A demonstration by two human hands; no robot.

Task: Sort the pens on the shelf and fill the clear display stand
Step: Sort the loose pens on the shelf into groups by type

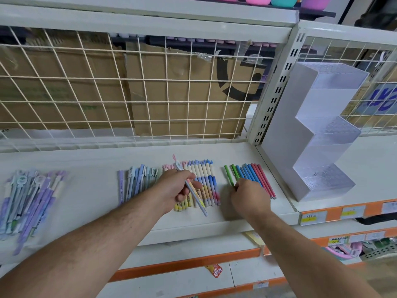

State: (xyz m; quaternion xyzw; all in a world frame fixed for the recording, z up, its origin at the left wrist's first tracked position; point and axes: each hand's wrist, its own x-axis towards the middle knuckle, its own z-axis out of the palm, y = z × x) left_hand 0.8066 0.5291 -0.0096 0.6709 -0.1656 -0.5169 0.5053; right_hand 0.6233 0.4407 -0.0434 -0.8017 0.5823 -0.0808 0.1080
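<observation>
Several groups of pens lie in rows on the white shelf (90, 160). My left hand (178, 188) grips one pale blue pen (198, 198) with a pink bunny top, held tilted over a row of gradient pens (207, 181). My right hand (249, 196) rests with curled fingers on the lower ends of a row of green, blue and red pens (251, 173); whether it grips any I cannot tell. A row of blue-grey pens (137, 179) lies left of my left hand. The clear stepped display stand (318, 130) stands upright at the right, with no pens visible in it.
A loose pile of purple and blue pens (30, 198) lies at the far left of the shelf. A wire grid (137, 87) with cardboard behind it backs the shelf. Orange-edged lower shelves (193, 263) with price labels run below.
</observation>
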